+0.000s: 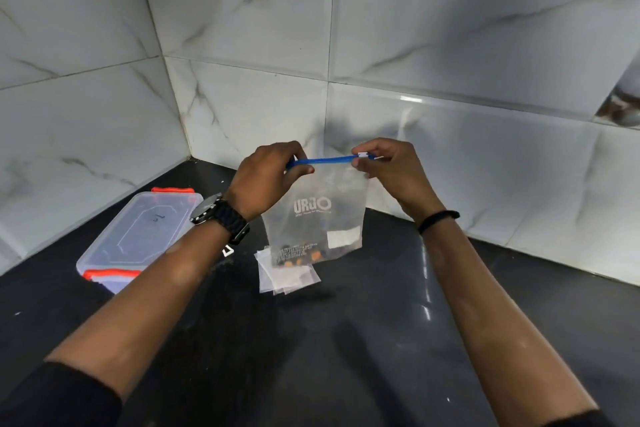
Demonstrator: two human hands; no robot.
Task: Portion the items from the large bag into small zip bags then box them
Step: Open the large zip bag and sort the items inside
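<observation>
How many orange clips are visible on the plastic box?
2. One orange clip is on the far end of the plastic box, near the wall; the other orange clip is on its near end, beside the left forearm. More may be hidden.

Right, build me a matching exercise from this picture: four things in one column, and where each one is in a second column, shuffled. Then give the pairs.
Things:
1. large bag
2. small zip bags
3. plastic box
4. wristwatch

Places:
A. lying in a loose pile on the black counter, under the hanging bag
B. on the left wrist
C. held up by its blue zip strip between the left hand and right hand
D. resting lidded on the counter, left of the arms

Pairs: 1-C, 2-A, 3-D, 4-B
</observation>
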